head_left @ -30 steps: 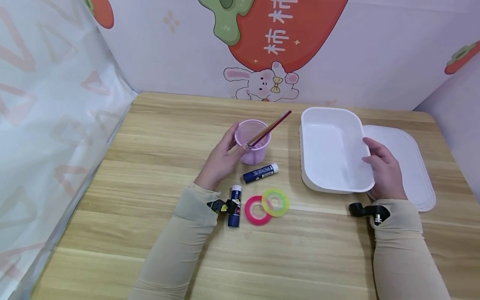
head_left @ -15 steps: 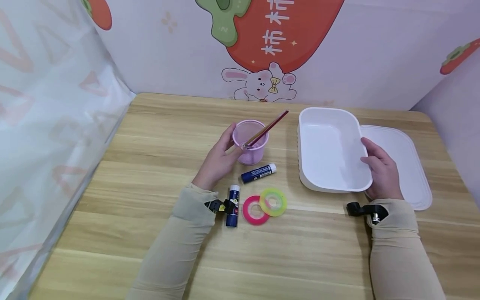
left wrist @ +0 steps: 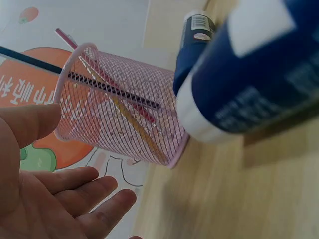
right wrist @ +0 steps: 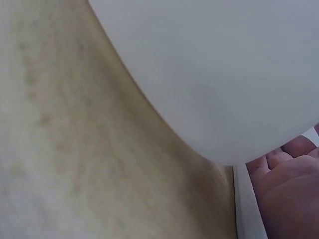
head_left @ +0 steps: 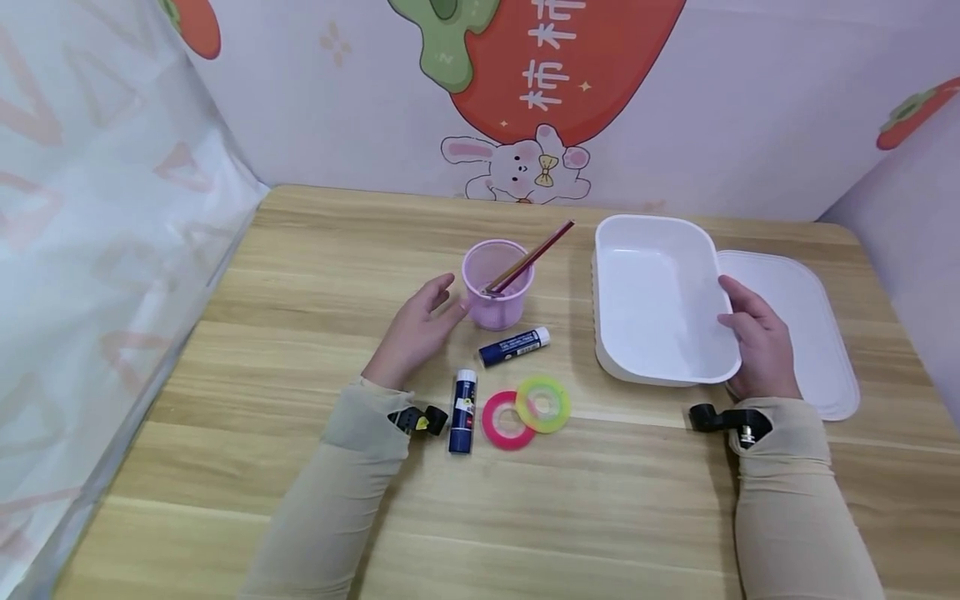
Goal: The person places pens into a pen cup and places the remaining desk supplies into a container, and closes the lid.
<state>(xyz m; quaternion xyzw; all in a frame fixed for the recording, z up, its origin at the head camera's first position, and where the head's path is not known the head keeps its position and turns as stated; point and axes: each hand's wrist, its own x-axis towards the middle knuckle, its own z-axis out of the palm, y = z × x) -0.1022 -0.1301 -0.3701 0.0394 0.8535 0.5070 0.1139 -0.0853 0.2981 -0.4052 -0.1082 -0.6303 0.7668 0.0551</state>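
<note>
A pink mesh pen cup [head_left: 495, 313] stands upright on the table, with pencils [head_left: 553, 240] leaning out over its rim. Just left of it is my left hand [head_left: 411, 335], fingers loosely spread and holding nothing. In the left wrist view the thumb of that hand [left wrist: 30, 199] lies by the cup's rim; I cannot tell if it touches. My right hand [head_left: 765, 354] grips the right wall of a white plastic box [head_left: 663, 292], thumb at the rim. The fingers under the box are hidden in the head view. Inside, the box is bare.
A white lid [head_left: 825, 342] lies flat, partly under the box. One glue stick [head_left: 514, 347] lies in front of the cup, another glue stick [head_left: 463, 414] nearer me. Pink tape [head_left: 492, 435] and yellow tape [head_left: 561, 417] overlap beside it. A printed cloth [head_left: 337, 125] hangs behind the table.
My left hand has let go of the pen cup and drawn back slightly to the left. The cup stays in place on the table. My right hand still holds the box.
</note>
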